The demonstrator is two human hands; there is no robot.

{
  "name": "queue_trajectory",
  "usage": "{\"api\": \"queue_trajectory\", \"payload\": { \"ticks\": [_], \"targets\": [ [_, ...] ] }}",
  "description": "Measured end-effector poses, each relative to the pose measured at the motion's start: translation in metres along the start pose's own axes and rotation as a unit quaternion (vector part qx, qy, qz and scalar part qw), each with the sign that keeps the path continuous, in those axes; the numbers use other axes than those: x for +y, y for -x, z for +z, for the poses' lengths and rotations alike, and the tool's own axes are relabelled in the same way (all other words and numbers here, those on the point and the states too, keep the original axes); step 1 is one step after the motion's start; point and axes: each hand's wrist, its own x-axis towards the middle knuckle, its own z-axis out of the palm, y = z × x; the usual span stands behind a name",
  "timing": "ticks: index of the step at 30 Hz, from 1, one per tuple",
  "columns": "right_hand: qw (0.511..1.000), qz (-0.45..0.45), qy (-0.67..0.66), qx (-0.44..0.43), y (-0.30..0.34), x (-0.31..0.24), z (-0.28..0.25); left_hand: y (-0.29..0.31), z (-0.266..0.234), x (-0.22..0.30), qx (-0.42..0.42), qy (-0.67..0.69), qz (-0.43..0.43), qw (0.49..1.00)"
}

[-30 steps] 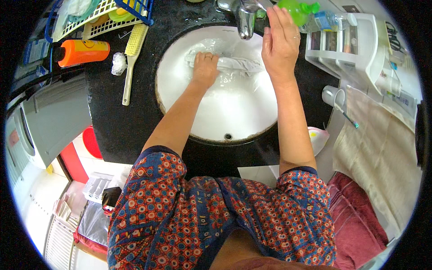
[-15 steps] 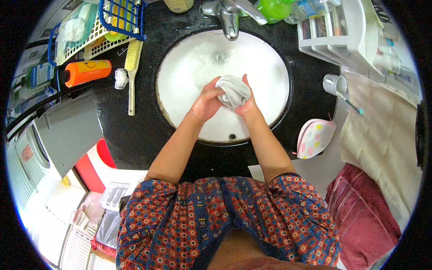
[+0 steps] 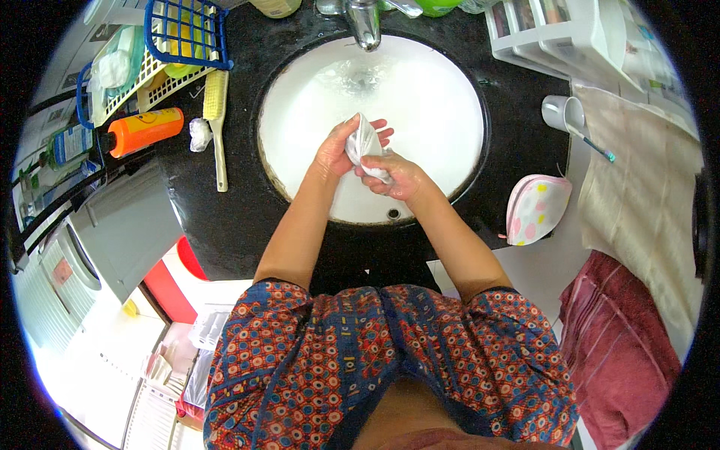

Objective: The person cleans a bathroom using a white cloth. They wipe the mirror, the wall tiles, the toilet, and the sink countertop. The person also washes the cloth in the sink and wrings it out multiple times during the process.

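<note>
Over the white oval sink [image 3: 442, 97] I hold a wet, folded white cloth [image 3: 363, 141] in both hands. My left hand [image 3: 335, 151] supports it from the left, thumb on the near side and fingertips showing beyond it. Its lower end is gripped by my right hand [image 3: 401, 178], with the fingers curled round it. Both hands look wet. Behind them, the chrome tap [image 3: 365, 28] reaches over the basin, where rippled water shows around the drain.
On the black counter [image 3: 225, 240] to the left lie a yellow-bristled brush [image 3: 216, 97], an orange bottle [image 3: 148, 132] and a basket with blue mesh [image 3: 185, 34]. A white mug [image 3: 559, 112], a spotted pouch [image 3: 536, 208] and white drawers [image 3: 555, 37] are on the right.
The cloth has gone from a rounded bundle to a narrower, upright fold. My right hand has turned over and closed on its lower end. The whole view has shifted slightly.
</note>
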Motion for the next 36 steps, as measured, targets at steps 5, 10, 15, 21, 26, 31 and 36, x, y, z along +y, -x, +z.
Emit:
{"api": "queue_trajectory", "payload": {
  "ticks": [5, 10, 15, 21, 26, 31, 36],
  "targets": [
    [0.968, -0.005, 0.154, 0.199, 0.007, -0.003, 0.021, -0.009, -0.003, -0.019, 0.115, 0.040, 0.090, 0.988],
    [0.826, -0.077, 0.500, 0.249, 0.002, 0.007, 0.017, -0.015, -0.006, -0.022, 0.179, -0.007, 0.073, 0.981],
    [0.620, -0.090, 0.729, 0.275, 0.004, 0.016, 0.018, -0.021, 0.007, -0.028, 0.281, -0.253, 0.077, 0.922],
    [0.507, -0.088, 0.840, 0.175, 0.021, 0.015, 0.007, -0.026, 0.011, -0.047, 0.285, -0.639, 0.088, 0.709],
    [0.483, -0.123, 0.849, 0.176, 0.031, 0.016, -0.010, -0.023, 0.023, -0.055, 0.244, -0.650, 0.060, 0.717],
    [0.343, -0.240, 0.867, 0.270, 0.101, -0.028, -0.033, -0.002, 0.060, -0.039, 0.129, -0.596, 0.076, 0.789],
    [0.364, -0.340, 0.839, 0.219, 0.125, -0.054, -0.053, -0.011, -0.037, -0.012, 0.211, -0.791, 0.183, 0.544]
  ]
}}
